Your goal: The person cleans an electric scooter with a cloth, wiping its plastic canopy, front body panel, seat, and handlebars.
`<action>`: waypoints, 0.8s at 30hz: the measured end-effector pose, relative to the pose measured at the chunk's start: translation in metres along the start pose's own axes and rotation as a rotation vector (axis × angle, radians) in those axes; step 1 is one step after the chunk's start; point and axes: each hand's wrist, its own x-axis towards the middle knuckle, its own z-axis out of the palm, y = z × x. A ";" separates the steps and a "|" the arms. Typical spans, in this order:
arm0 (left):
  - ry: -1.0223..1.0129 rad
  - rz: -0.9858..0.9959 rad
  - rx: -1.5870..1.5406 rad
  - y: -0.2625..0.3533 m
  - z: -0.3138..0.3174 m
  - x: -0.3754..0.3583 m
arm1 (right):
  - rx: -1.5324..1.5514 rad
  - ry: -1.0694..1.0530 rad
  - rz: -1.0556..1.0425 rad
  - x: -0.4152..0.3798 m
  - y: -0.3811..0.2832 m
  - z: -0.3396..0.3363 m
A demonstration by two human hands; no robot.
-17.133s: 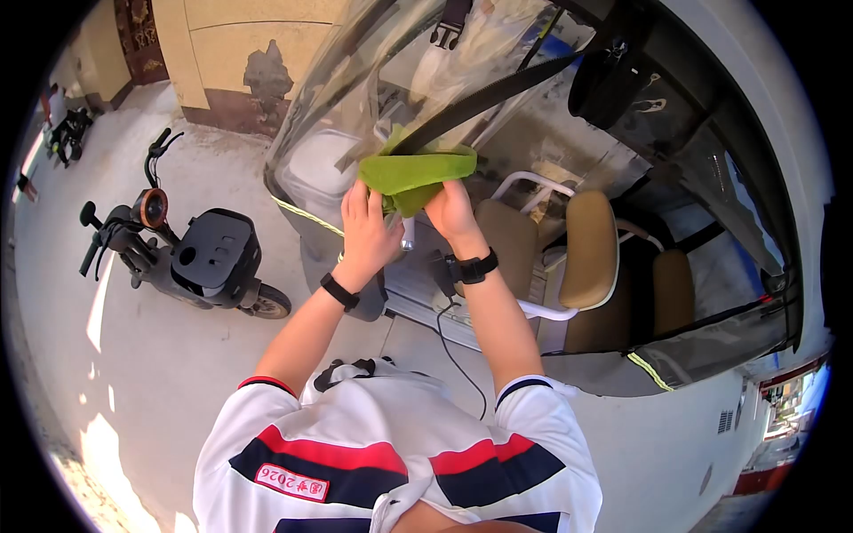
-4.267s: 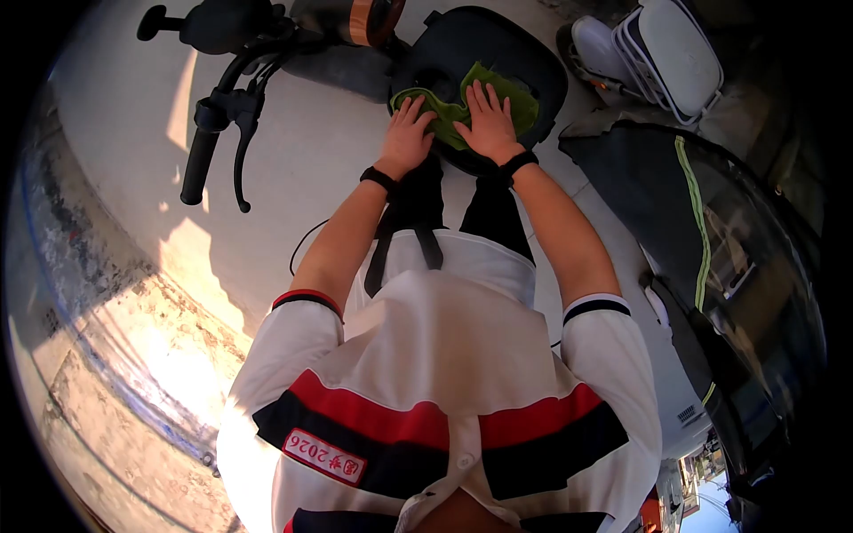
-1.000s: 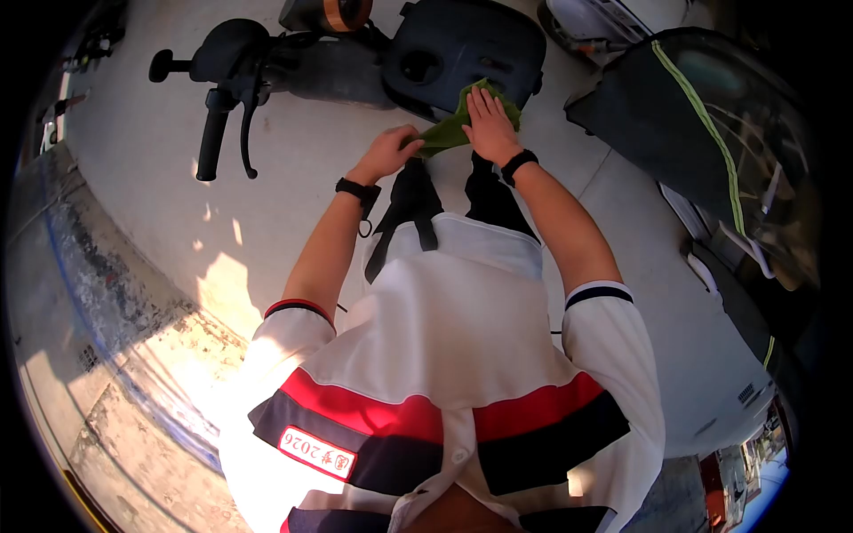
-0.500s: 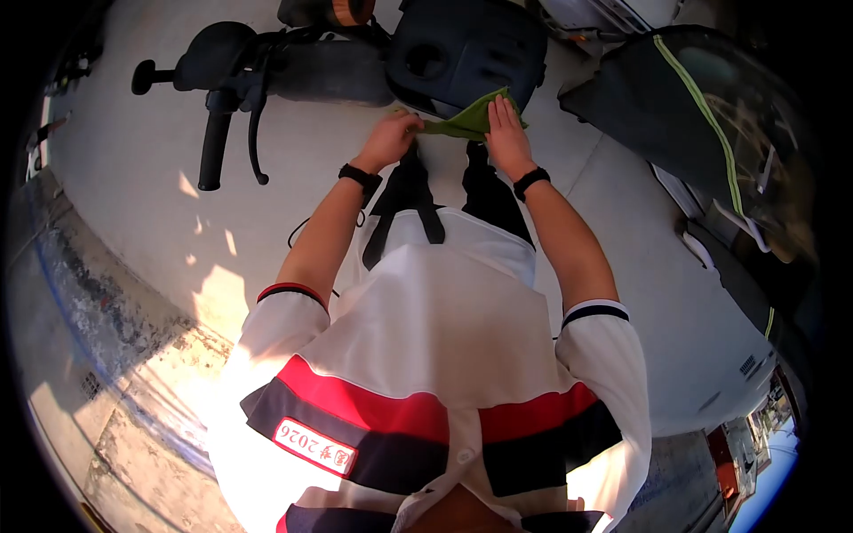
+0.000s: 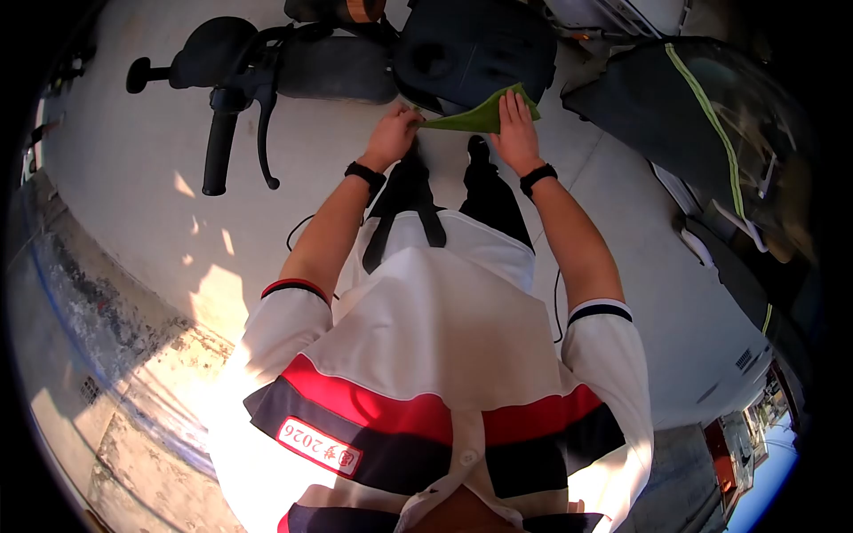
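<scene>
Cloth [image 5: 475, 116], green, stretched between both hands at the near edge of the dark scooter seat [image 5: 471, 49]. Left hand [image 5: 394, 133] pinches the left corner, fingers closed on the fabric. Right hand [image 5: 515, 124] lies flat and open-fingered on the right part of the cloth, palm down, pressing it against the seat edge; it holds by pressure rather than by a closed grasp, as far as the head view shows.

Position of cloth: touching the front lip of the seat, partly overhanging toward the person's dark trousers. Cloth looks taut and roughly triangular, one point lifted toward the seat top.

Surroundings: scooter handlebar [image 5: 222, 151] with brake lever lies to the left, well apart from the hands. Covered vehicle with a yellow-striped canopy [image 5: 711, 115] sits to the right. Concrete floor [image 5: 160, 231] below, patches of sunlight on it. Black wristbands on both wrists.

Judgement on step: wiping of the seat appears to be at its near rim, with the cloth being spread or re-folded mid-wipe. Next move would call for keeping the left pinch firm while the right palm slides the cloth along the rim, pressure kept even so the overhanging part does not slip off.
</scene>
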 end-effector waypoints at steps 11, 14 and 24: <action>0.044 -0.297 0.089 -0.041 -0.020 -0.008 | 0.074 -0.070 -0.233 0.047 -0.047 0.015; 0.112 -0.299 0.050 -0.056 -0.029 -0.010 | 0.056 -0.070 -0.292 0.060 -0.068 0.021; 0.196 -0.220 0.033 -0.048 -0.047 0.000 | -0.142 -0.059 -0.395 0.067 -0.079 0.019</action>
